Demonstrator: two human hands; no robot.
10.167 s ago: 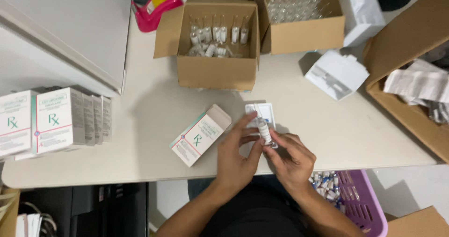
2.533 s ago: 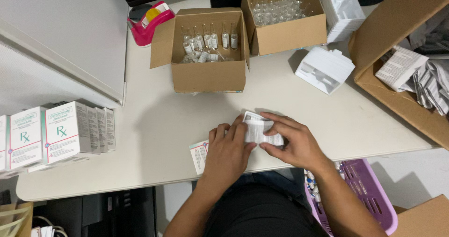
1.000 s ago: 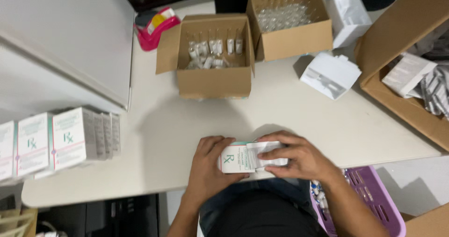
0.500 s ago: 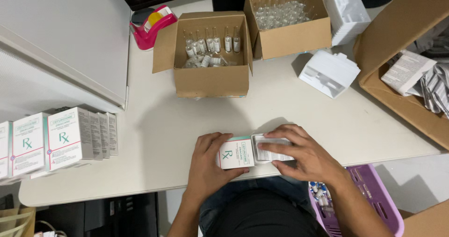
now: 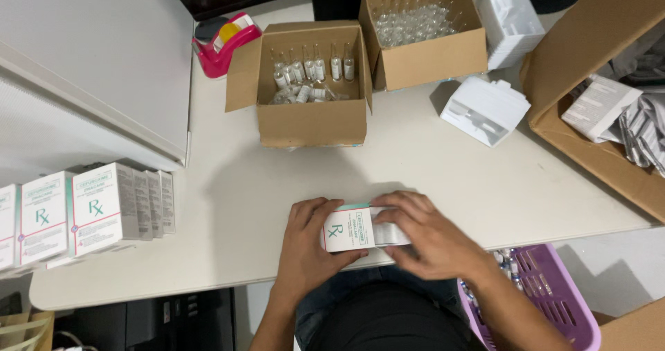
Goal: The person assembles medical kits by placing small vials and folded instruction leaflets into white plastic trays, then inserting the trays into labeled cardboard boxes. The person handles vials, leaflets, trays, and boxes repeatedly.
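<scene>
A row of upright white cardboard medicine cartons with green lettering (image 5: 93, 209) stands at the far left edge of the pale table (image 5: 228, 205), well apart from the hands. Near the table's front edge, the left hand (image 5: 308, 243) grips the left end of a small white medicine carton with green trim (image 5: 350, 230), fingers curled around it. The right hand (image 5: 422, 237) covers the carton's right end, fingers closed over what looks like its open flap or insert; the exact grip there is hidden. The carton sits so close to the edge that a slip could likely drop it, or its contents, into the lap or the purple plastic basket (image 5: 554, 302) below right. Behind, an open brown cardboard box of glass ampoules (image 5: 312, 84) stands clear of the hands, with a pink tape dispenser (image 5: 225, 42) to its left, a second brown box of clear vials (image 5: 422, 36) and white plastic trays (image 5: 485, 108) to its right
</scene>
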